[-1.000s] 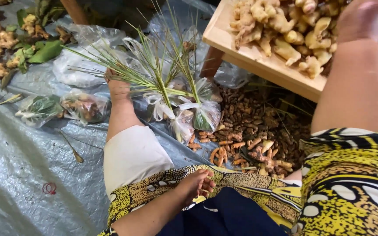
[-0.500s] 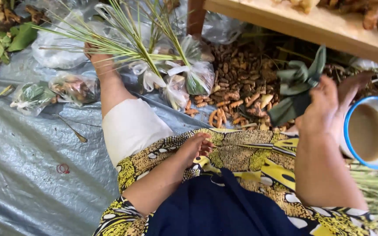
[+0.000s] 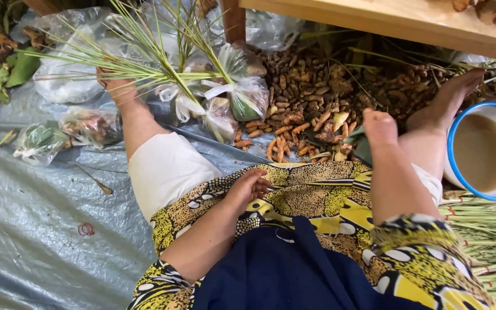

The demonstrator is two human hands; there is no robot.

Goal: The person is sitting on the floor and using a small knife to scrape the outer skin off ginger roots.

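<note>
I sit on the ground with both legs stretched out, in a yellow patterned garment. My left hand [image 3: 252,186] rests on my lap, fingers loosely apart, holding nothing. My right hand [image 3: 379,125] hangs curled, knuckles up, at the near edge of a pile of small brown and orange roots [image 3: 311,92]. A green leaf [image 3: 356,135] lies just beside its fingers. Whether the fingers grip anything is hidden. Long green grass stalks [image 3: 144,57] lie across my left foot [image 3: 115,86].
Knotted clear plastic bags of herbs [image 3: 242,97] sit by the roots, more bags [image 3: 87,123] at left on the grey tarp [image 3: 30,229]. A blue-rimmed bowl of beige liquid [image 3: 483,152] stands right, a wooden table [image 3: 386,20] above, grass bundles [image 3: 489,235] lower right.
My right hand has come down from the wooden tray of pale roots to the edge of the root pile on the ground. The view tilted downward. My left hand stayed on my lap.
</note>
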